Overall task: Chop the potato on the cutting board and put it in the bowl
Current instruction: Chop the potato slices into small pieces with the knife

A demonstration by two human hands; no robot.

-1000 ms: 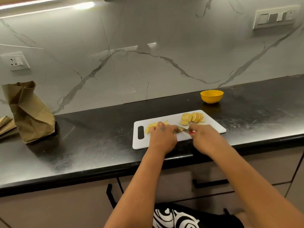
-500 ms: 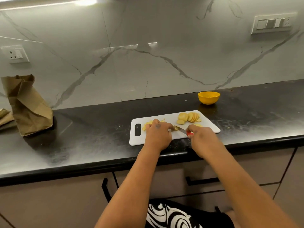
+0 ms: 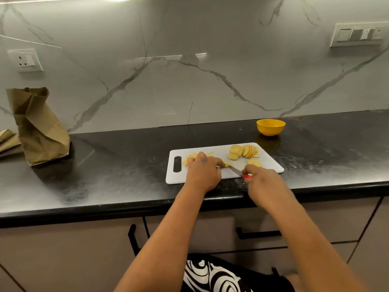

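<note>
Knife [image 3: 235, 170] drawn back; paper bag [image 3: 40, 127] far left.

Crumpled brown paper bag [image 3: 40, 127] upright near the left end of the black stone countertop [image 3: 117, 165], flattened brown paper [image 3: 7, 140] just beside it at the left edge, white wall sockets [image 3: 26, 60] and switch plate [image 3: 357, 34] on the grey marble backsplash [image 3: 189, 81].

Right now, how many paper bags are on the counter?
2. One brown paper bag stands upright on the counter's far left by the wall. A second, flattened bag lies just left of it, cut off by the picture's edge, so more may be hidden.
</note>
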